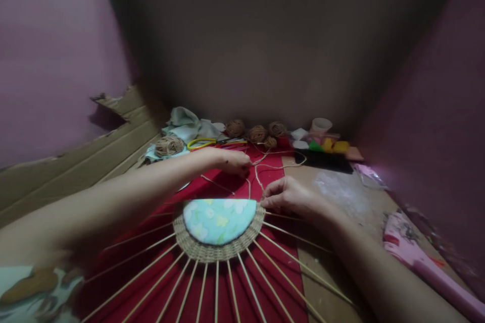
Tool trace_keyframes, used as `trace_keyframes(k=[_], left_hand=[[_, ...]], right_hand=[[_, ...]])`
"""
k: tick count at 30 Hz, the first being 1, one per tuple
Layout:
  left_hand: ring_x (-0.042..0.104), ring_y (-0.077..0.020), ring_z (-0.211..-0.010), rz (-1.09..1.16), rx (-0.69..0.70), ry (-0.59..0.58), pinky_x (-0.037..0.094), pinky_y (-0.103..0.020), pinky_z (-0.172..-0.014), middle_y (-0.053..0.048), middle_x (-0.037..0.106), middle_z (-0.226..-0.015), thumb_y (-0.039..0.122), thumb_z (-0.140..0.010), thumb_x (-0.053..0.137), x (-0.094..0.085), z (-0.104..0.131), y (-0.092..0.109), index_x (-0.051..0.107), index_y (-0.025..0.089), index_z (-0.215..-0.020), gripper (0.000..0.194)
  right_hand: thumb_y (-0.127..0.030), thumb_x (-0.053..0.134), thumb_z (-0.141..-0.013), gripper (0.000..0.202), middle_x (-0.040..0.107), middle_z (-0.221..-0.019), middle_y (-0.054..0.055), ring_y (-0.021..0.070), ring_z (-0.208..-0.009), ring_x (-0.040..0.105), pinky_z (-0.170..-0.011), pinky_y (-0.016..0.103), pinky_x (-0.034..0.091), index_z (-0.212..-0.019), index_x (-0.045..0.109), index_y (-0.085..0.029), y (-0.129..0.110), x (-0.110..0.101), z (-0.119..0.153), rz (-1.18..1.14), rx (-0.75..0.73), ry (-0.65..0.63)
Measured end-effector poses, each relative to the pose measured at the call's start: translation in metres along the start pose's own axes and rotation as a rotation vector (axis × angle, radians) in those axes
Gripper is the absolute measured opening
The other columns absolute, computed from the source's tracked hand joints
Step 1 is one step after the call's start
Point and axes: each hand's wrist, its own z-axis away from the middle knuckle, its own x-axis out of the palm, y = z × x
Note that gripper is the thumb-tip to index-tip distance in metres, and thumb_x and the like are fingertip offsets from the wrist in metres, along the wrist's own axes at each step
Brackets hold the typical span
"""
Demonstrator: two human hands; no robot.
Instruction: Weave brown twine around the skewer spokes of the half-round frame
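A half-round piece with light blue flowered fabric lies on a red cloth. Woven twine edges its curve, and several thin sticks fan out from it toward me. At the right end of its straight edge, my right hand pinches the woven corner or the twine there. My left hand is beyond the piece, its fingers curled together near loose twine; what they hold is too small to make out.
Twine balls, yellow-handled scissors and a white cup stand along the back. A dark flat object lies back right, a pink item at right. Cardboard leans at left.
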Motion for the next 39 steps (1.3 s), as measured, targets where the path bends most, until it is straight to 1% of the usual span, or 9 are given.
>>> trace_keyframes(k=[4, 7, 11, 16, 20, 26, 31, 35, 39], left_hand=[[0.057, -0.0193, -0.064, -0.147, -0.335, 0.130, 0.039, -0.028, -0.062, -0.007, 0.061, -0.056, 0.013, -0.069, 0.062, -0.032, -0.003, -0.042, 0.067, 0.012, -0.061, 0.009], [0.062, -0.0304, -0.094, -0.220, -0.549, 0.352, 0.043, -0.033, -0.076, -0.016, 0.068, -0.087, 0.011, -0.071, 0.058, -0.057, -0.006, -0.065, 0.070, 0.011, -0.090, 0.023], [0.056, -0.0294, -0.112, -0.219, -0.624, 0.578, 0.043, -0.034, -0.085, -0.021, 0.057, -0.124, 0.013, -0.079, 0.050, -0.069, -0.005, -0.067, 0.044, 0.011, -0.136, 0.057], [0.064, -0.0160, -0.080, -0.124, -0.430, 0.392, 0.043, -0.022, -0.069, -0.004, 0.071, -0.088, 0.020, -0.077, 0.057, -0.053, 0.022, -0.050, 0.069, 0.019, -0.104, 0.029], [0.061, -0.0133, -0.063, 0.015, -0.306, 0.226, 0.041, -0.023, -0.063, -0.002, 0.069, -0.068, 0.027, -0.078, 0.057, -0.043, 0.064, -0.035, 0.072, 0.018, -0.091, 0.022], [0.060, -0.0157, -0.072, 0.109, -0.294, 0.316, 0.040, -0.026, -0.066, -0.005, 0.069, -0.079, 0.032, -0.079, 0.054, -0.032, 0.105, 0.001, 0.071, 0.015, -0.093, 0.028], [0.061, -0.0183, -0.085, 0.128, -0.194, 0.297, 0.043, -0.026, -0.073, -0.007, 0.068, -0.095, 0.038, -0.081, 0.050, 0.015, 0.100, 0.029, 0.067, 0.016, -0.100, 0.034], [0.058, -0.0216, -0.100, 0.093, -0.187, 0.348, 0.043, -0.029, -0.085, -0.009, 0.065, -0.109, 0.046, -0.084, 0.047, 0.045, 0.097, 0.028, 0.062, 0.016, -0.109, 0.042], [0.057, -0.0219, -0.101, 0.159, -0.177, 0.438, 0.042, -0.030, -0.086, -0.010, 0.064, -0.111, 0.048, -0.083, 0.048, 0.051, 0.107, 0.018, 0.060, 0.014, -0.111, 0.045]], right_hand=[[-0.025, 0.073, -0.059, 0.013, 0.051, -0.046, -0.005, 0.0054, -0.042, 0.038, -0.043, 0.021, 0.024, -0.058, 0.064, -0.015, -0.007, -0.001, -0.001, -0.015, 0.021, 0.013], [-0.025, 0.072, -0.060, 0.013, 0.051, -0.046, -0.004, 0.0056, -0.042, 0.038, -0.042, 0.021, 0.023, -0.060, 0.065, -0.015, -0.008, -0.002, -0.001, -0.014, 0.036, 0.022], [-0.027, 0.074, -0.059, 0.015, 0.051, -0.047, -0.004, 0.0061, -0.044, 0.039, -0.044, 0.022, 0.025, -0.058, 0.065, -0.015, -0.003, -0.003, -0.003, -0.033, -0.003, 0.056], [-0.026, 0.073, -0.060, 0.015, 0.050, -0.047, -0.003, 0.0065, -0.044, 0.038, -0.045, 0.023, 0.025, -0.057, 0.065, -0.015, -0.002, 0.001, -0.004, -0.022, 0.016, 0.134], [-0.029, 0.073, -0.061, 0.016, 0.049, -0.047, -0.003, 0.0066, -0.043, 0.035, -0.045, 0.024, 0.024, -0.060, 0.066, -0.015, -0.003, 0.004, -0.004, 0.001, 0.009, 0.231], [-0.028, 0.069, -0.062, 0.015, 0.050, -0.048, -0.003, 0.0082, -0.048, 0.039, -0.047, 0.023, 0.028, -0.059, 0.065, -0.014, -0.001, 0.011, -0.007, 0.094, -0.066, 0.320], [-0.027, 0.066, -0.063, 0.014, 0.052, -0.050, -0.003, 0.0091, -0.050, 0.041, -0.049, 0.023, 0.031, -0.061, 0.067, -0.013, 0.001, 0.016, -0.008, 0.160, -0.109, 0.325], [-0.027, 0.066, -0.063, 0.014, 0.051, -0.049, -0.003, 0.0091, -0.050, 0.040, -0.049, 0.024, 0.031, -0.062, 0.068, -0.013, 0.004, 0.014, -0.008, 0.203, -0.108, 0.372], [-0.028, 0.065, -0.066, 0.017, 0.058, -0.055, -0.001, 0.0113, -0.056, 0.046, -0.054, 0.024, 0.035, -0.068, 0.072, -0.013, 0.008, 0.011, -0.010, 0.333, -0.182, 0.422]])
